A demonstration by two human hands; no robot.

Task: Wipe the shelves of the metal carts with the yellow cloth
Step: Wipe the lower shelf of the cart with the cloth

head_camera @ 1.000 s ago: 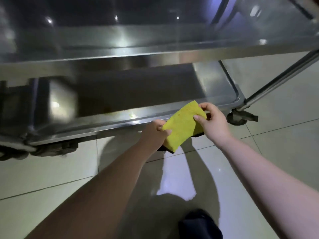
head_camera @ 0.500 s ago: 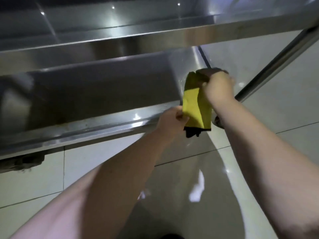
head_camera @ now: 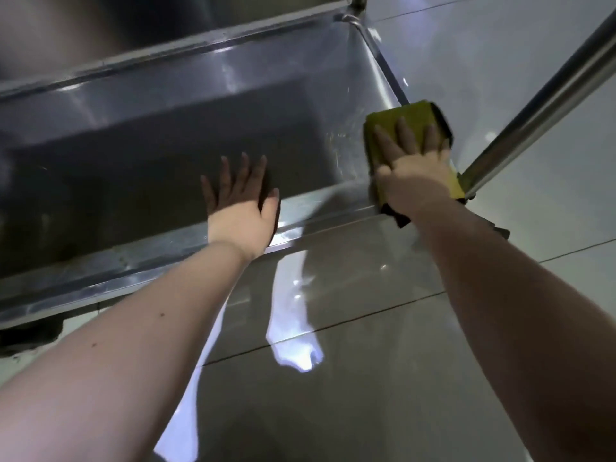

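Note:
The yellow cloth (head_camera: 411, 115) lies flat in the near right corner of the metal cart's bottom shelf (head_camera: 166, 145). My right hand (head_camera: 411, 155) presses down on it with fingers spread, covering most of it. A dark underside of the cloth hangs over the shelf's front rim. My left hand (head_camera: 241, 201) rests flat on the shelf near the front rim, fingers apart, holding nothing. It is about a hand's width left of the cloth.
A metal upright post (head_camera: 546, 95) rises at the shelf's right corner, right beside the cloth. An upper shelf edge (head_camera: 166, 51) overhangs at the top. Glossy floor tiles (head_camera: 366, 328) lie below, and a caster (head_camera: 30, 331) shows at lower left.
My left hand let go of the cloth and moved onto the shelf. My right hand laid the cloth flat in the right corner. The view moved closer to the bottom shelf.

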